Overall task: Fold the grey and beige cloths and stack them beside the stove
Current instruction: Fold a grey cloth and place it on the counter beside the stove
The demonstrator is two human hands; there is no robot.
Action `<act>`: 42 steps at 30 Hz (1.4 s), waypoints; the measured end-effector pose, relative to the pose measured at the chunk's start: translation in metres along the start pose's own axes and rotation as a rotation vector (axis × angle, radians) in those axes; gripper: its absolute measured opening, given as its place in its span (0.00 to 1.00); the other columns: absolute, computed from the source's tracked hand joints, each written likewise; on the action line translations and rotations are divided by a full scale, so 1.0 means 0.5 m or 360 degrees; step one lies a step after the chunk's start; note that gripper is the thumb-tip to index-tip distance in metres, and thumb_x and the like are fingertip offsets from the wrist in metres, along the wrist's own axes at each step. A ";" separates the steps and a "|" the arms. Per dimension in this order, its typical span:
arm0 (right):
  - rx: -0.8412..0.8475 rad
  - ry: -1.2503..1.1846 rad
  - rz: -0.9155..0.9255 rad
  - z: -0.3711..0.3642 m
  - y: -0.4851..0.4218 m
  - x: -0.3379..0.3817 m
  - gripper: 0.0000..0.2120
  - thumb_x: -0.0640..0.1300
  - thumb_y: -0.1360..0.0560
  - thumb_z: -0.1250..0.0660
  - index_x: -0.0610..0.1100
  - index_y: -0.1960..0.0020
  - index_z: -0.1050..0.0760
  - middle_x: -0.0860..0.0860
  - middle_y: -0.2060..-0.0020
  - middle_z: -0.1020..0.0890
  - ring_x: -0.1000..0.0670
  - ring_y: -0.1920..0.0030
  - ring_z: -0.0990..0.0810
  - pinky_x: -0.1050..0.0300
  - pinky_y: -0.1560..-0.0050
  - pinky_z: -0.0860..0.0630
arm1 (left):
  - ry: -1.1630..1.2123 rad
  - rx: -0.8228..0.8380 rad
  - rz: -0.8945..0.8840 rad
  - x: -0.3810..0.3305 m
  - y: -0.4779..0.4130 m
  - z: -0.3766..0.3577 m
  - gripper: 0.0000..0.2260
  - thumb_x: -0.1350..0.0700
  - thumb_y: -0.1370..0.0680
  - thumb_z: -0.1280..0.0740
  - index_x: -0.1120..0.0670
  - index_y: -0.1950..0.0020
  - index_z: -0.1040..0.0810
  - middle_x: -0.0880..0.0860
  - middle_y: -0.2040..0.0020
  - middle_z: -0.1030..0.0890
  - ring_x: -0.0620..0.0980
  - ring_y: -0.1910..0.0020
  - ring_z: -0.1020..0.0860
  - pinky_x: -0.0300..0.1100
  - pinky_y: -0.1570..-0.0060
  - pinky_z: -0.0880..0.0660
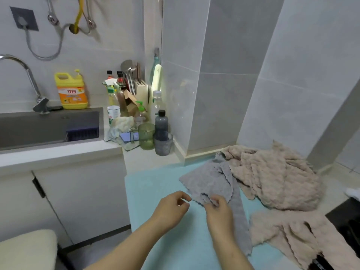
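Listing sink point(48, 131), blue rack point(82, 132) in its right end; green glass point(146, 135), seemingly empty; grey cup point(163, 146) holding a dark bottle point(161, 121); left hand point(171, 209), loosely curled on nothing; right hand point(218, 214) pinching the grey cloth point(208, 182)'s near edge mid-mat point(148, 191), likely to start a fold; beige cloths point(272, 178) heaped unfolded along the mat's right edge.

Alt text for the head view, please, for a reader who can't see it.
The right hand pinches the near edge of a grey cloth lying on a light blue mat, the left hand beside it with loosely curled fingers holding nothing. Rumpled beige cloths lie to the right; a sink is at left.
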State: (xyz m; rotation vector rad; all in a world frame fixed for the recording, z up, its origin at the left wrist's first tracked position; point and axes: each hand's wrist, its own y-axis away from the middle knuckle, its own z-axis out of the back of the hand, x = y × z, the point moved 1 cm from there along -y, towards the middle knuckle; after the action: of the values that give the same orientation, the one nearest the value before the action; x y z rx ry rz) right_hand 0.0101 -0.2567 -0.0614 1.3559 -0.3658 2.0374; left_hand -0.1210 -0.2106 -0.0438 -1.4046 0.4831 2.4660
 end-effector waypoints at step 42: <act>-0.1648 -0.0444 0.0106 -0.215 -0.070 -0.022 0.07 0.47 0.19 0.43 0.48 0.46 0.27 0.57 0.52 0.22 0.54 0.48 0.25 0.60 0.45 0.32 | -0.0120 0.0914 -0.1617 0.108 -0.424 -0.020 0.08 0.52 0.21 0.38 0.47 0.61 0.29 0.50 0.56 0.26 0.49 0.56 0.27 0.42 0.56 0.32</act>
State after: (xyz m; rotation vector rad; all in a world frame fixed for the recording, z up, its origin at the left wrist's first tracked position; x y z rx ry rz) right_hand -0.0409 -0.1747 -0.1212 0.9274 -1.3672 1.3125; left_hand -0.0589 -0.0181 -0.1285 -0.9470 0.3001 1.4009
